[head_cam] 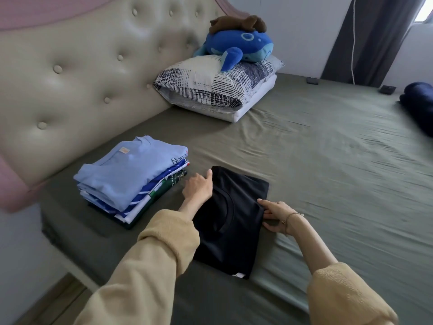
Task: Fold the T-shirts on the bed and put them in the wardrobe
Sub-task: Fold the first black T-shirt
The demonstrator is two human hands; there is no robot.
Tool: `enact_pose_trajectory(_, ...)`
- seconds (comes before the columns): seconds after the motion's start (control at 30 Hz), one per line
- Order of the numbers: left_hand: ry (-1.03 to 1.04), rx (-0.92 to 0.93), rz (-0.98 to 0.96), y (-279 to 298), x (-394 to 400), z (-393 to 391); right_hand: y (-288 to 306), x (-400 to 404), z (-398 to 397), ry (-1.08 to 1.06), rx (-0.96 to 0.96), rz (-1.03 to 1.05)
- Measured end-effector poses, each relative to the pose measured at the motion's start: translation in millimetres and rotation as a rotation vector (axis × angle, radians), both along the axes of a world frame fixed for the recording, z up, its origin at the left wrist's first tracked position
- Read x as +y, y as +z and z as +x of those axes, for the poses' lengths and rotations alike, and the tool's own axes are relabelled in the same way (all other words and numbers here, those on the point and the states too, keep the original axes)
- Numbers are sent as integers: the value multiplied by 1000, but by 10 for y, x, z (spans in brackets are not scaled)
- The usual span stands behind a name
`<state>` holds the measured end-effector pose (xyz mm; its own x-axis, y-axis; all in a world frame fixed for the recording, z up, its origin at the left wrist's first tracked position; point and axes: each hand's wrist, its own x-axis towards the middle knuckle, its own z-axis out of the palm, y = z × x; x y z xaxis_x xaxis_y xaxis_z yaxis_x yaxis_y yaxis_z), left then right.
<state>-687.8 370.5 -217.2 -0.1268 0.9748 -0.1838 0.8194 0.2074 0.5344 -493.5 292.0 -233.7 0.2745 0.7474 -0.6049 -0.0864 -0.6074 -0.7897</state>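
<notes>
The bed (328,160) fills the frame, its olive sheet rumpled through the middle and right, and that is the first worry: slide anything across those wrinkles and the fold drags open. The tufted headboard (70,78) walls off the upper left, and the near bed edge drops away at lower left, close under the stack of folded T-shirts (131,181); a careless nudge from the sleeve could tip that pile toward the floor. Open room lies to the right and upper centre, well apart from the pillow (218,90) and the blue plush whale (239,46) on top of it.

Now the black T-shirt (232,219), folded into a rectangle at centre, just beside the stack. The left hand (199,187) rests at its left edge, fingers straight and together, thumb pointing up along the cloth. The right hand (275,215) curls at the right edge, fingers seeming to tuck under it. Lift unevenly and, in my judgement, the loose layers slump apart.
</notes>
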Motion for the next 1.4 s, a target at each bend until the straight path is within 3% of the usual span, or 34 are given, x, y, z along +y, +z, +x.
enact_pose_trajectory(0.23,-156,103,-185,8,-424,-287,60,-56,-154,86,-246,12)
enact_pose_trajectory(0.5,-202,96,-265,18,-733,-607,20,-137,-462,89,-155,167)
enact_pose_trajectory(0.63,-194,84,-181,-29,-873,-768,32,-115,-568,28,-52,298)
enact_pose_trajectory(0.83,-30,-1,18,-76,-918,-1223,-6,-29,-896,21,161,270)
enact_pose_trajectory(1.07,115,-187,164,-186,-944,-1444,-119,101,-1051,-20,95,306)
enact_pose_trajectory(1.17,86,-65,191,-241,-1011,-1393,-143,136,-1018,-38,6,313)
enact_pose_trajectory(1.4,6,425,360,-162,-1134,-1164,-102,49,-800,-145,-180,325)
